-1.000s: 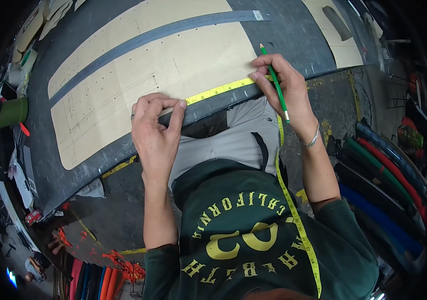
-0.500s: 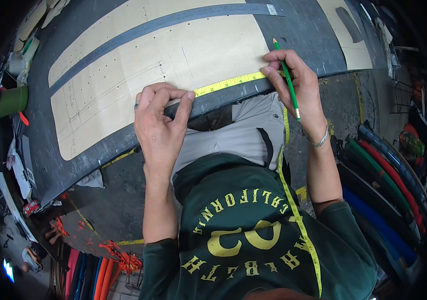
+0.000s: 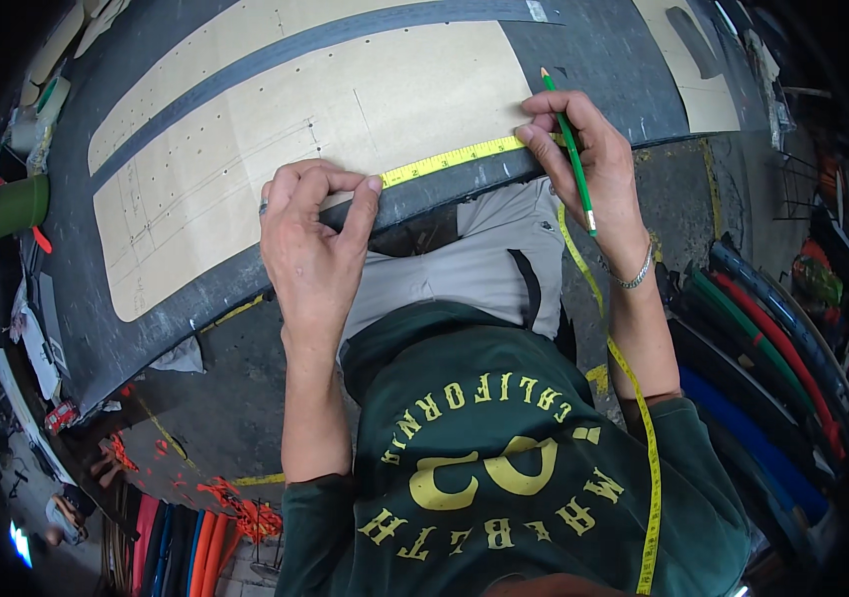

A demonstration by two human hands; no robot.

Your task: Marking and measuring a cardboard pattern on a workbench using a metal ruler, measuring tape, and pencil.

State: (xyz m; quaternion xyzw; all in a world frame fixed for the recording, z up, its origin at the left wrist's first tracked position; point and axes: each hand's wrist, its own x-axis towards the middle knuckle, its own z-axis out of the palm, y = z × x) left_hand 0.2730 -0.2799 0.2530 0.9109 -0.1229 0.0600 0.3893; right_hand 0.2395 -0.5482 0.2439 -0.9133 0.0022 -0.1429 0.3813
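Observation:
My left hand [image 3: 317, 234] pinches one end of a yellow measuring tape [image 3: 452, 157] between thumb and fingers, at the near edge of a tan paper pattern [image 3: 444, 95]. Further right, my right hand [image 3: 583, 159] pinches the same tape, and a green pencil [image 3: 575, 164] rests among its fingers with the tip pointing away from me. Between my hands the tape lies taut along the pattern's edge. Its loose length hangs past my right wrist and over my shirt. Pencil lines and small holes mark the pattern.
A dark metal ruler [image 3: 335, 45] lies across the pattern on the dark table [image 3: 603, 85]. Another tan sheet [image 3: 708, 95] sits at the right. A green roll [image 3: 11, 211] is at the left edge. Colourful material rolls [image 3: 762, 348] stand at the lower right.
The hanging tape has swung right, now passing over my right forearm and sleeve. Both hands, the tape and the pattern appear shifted slightly up and left in view.

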